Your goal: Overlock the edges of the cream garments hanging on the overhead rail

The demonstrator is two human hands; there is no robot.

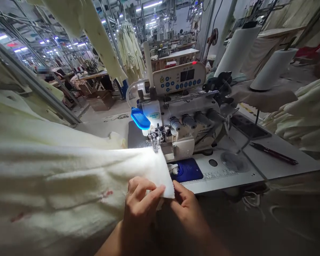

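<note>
Cloth (144, 163), cream-white, lies left and far of the hands. Its long axis runs left to right across the near side of the scene, and the far edge meets the metal foot (156, 144) of the sewing machine (185, 146). The short right edge slants from the foot down to a near corner, where both hands are. Key relation: foot straight ahead of the hands, with the cloth's right edge between. The left hand (141, 195) looks slightly nearer the foot, by little.

Left hand: fingers bent, nearly closed, fingertips and thumb pinching the cloth just left of the corner. Right hand (185, 206): fingers half curled at the corner from the right; fingertips partly hidden, so I cannot tell whether it grips or only touches. Hands are near each other, apart at the wrists.

Cloth surface: loose folds at left, small red marks (106, 194) near the left hand. A lamp lights the part by the foot; a blue guard (140, 118) sits just above.

Table (245, 169): pale, ruler marks along the near edge. Blue tray-like piece right of the cloth; farther right, a round clear dish and a dark pointed tool.

Room: two white thread cones (237, 49) far right, cream garments (130, 49) hanging far left, more workbenches under strip lights beyond.
</note>
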